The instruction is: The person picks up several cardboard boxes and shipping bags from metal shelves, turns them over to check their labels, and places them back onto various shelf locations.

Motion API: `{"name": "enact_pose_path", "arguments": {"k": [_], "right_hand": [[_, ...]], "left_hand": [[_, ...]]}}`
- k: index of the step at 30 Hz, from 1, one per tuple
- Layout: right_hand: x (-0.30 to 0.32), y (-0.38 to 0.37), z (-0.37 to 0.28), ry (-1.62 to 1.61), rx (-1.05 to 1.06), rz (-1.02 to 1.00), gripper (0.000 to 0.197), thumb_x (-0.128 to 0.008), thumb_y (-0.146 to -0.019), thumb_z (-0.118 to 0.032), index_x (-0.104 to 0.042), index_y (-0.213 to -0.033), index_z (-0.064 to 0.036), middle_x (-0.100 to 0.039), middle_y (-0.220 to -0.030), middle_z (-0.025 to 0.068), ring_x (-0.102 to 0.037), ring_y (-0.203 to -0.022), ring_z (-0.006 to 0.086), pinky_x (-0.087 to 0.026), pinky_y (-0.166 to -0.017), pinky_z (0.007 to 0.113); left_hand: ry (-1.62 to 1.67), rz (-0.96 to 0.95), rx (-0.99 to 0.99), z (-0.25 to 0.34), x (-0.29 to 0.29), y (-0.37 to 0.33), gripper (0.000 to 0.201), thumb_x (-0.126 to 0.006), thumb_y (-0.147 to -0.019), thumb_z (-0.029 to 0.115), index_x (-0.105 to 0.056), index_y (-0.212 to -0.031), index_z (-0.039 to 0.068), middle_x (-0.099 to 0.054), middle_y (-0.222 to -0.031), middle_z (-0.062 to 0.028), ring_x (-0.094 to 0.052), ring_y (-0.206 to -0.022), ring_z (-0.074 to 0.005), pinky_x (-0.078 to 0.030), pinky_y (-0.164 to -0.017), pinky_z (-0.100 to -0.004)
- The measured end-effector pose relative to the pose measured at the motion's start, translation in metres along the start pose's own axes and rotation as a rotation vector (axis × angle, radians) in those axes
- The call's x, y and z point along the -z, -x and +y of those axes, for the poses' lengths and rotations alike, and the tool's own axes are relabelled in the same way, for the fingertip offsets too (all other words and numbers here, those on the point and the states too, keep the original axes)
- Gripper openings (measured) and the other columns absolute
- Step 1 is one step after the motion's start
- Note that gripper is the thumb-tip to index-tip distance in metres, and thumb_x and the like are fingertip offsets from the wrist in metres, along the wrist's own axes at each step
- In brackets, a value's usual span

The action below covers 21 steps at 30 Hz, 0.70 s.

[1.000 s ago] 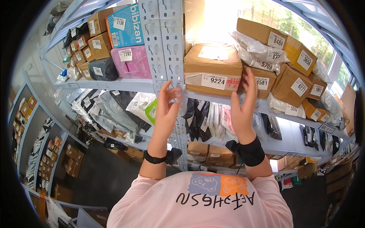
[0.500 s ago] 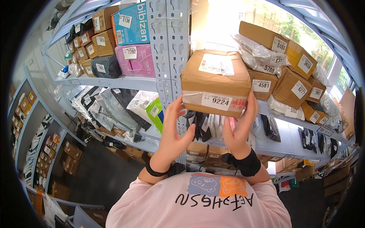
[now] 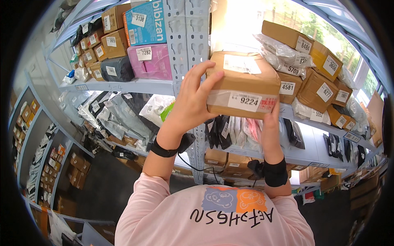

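Note:
A brown cardboard box [image 3: 246,84] with a white label on top and another on its taped front is between my hands, at the height of the upper right shelf. My left hand [image 3: 197,96] grips its left side, with fingers reaching over the top left edge. Against the lower right corner is my right hand [image 3: 271,125], its fingers partly hidden by the box. Whether the box's underside touches the shelf cannot be seen. Both wrists wear black straps.
A perforated metal post [image 3: 177,41] rises just left of the box. To the right, stacked parcels include a labelled carton [image 3: 316,92] and grey poly mailers [image 3: 287,61]. A pink package [image 3: 150,61] and blue box [image 3: 143,24] stand left. Bagged parcels [image 3: 221,131] line the shelf below.
The box has shifted slightly right. My left hand has slid up from its lower left corner to its left side and top edge. The right hand has moved a little right.

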State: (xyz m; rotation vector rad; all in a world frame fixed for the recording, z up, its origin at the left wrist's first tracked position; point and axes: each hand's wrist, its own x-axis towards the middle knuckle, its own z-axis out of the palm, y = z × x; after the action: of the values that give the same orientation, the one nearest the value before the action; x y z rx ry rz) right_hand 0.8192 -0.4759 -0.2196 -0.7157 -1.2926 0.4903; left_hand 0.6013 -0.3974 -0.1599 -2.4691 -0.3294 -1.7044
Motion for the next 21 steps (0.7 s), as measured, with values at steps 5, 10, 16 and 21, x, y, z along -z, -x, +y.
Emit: {"name": "enact_pose_path", "arguments": {"k": [5, 10, 16, 21], "right_hand": [[0.015, -0.01, -0.011, -0.251, -0.084, -0.009, 0.064, -0.031, -0.104, -0.048, -0.032, -0.149, -0.0036, -0.035, -0.152, 0.0074, -0.035, -0.139, 0.0178, -0.024, -0.116, 0.035], [0.011, -0.022, -0.023, 0.019, -0.159, 0.003, 0.06, -0.036, -0.104, -0.044, -0.036, -0.147, -0.0032, -0.035, -0.151, 0.0102, -0.033, -0.14, 0.0205, -0.026, -0.115, 0.035], [-0.011, -0.023, -0.044, -0.154, -0.071, -0.21, 0.06, -0.038, -0.105, -0.036, -0.022, -0.154, -0.0062, -0.03, -0.155, 0.0113, -0.034, -0.14, 0.0207, -0.03, -0.114, 0.032], [-0.02, 0.003, -0.05, -0.429, -0.331, -0.134, 0.062, -0.034, -0.106, -0.035, -0.013, -0.157, -0.0087, -0.026, -0.159, 0.0079, -0.033, -0.142, 0.0174, -0.03, -0.114, 0.029]], "left_hand": [[0.053, 0.024, -0.083, 0.013, -0.002, 0.016, 0.089, -0.09, -0.054, 0.011, -0.049, -0.133, 0.019, -0.044, -0.139, -0.0174, -0.045, -0.127, -0.0428, -0.04, -0.105, -0.0526], [0.089, 0.075, -0.099, 0.03, 0.006, 0.03, 0.081, -0.091, -0.053, 0.012, -0.056, -0.126, 0.023, -0.047, -0.135, -0.0178, -0.047, -0.125, -0.0448, -0.042, -0.102, -0.052], [0.075, 0.101, -0.246, 0.042, 0.017, 0.079, 0.057, -0.071, -0.086, 0.02, -0.047, -0.133, 0.04, -0.041, -0.138, -0.0153, -0.042, -0.127, -0.0449, -0.045, -0.101, -0.0571], [0.327, 0.111, -0.219, 0.046, 0.003, 0.116, 0.061, -0.061, -0.093, 0.026, -0.032, -0.142, 0.048, -0.032, -0.138, -0.0131, -0.032, -0.134, -0.0441, -0.042, -0.099, -0.0709]]}}
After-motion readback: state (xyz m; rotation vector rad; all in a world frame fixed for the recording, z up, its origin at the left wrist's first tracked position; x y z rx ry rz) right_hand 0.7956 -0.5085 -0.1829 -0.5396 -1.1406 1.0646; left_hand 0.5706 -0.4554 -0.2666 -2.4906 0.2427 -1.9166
